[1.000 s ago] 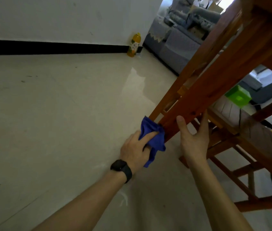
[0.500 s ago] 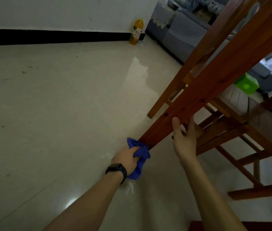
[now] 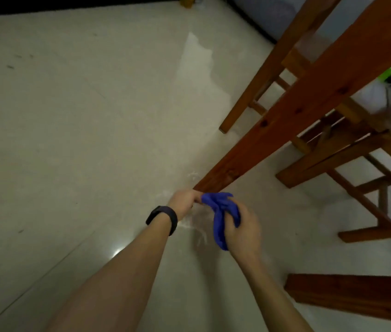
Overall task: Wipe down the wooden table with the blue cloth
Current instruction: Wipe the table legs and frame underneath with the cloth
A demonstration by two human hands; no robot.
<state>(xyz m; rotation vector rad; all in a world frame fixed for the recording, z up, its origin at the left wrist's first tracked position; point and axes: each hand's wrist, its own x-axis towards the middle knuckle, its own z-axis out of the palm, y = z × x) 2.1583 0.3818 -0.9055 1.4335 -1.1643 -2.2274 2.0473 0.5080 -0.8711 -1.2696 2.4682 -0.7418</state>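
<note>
Your left hand (image 3: 183,201) pinches one end of the crumpled blue cloth (image 3: 221,209). Your right hand (image 3: 243,232) squeezes the rest, at the foot of the brown wooden table leg (image 3: 285,121). I think more wood needs wiping.

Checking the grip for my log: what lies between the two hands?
In the head view, only the bunched blue cloth: the left hand pinches its upper end and the right hand grips the rest, near the foot of the table leg.
</note>
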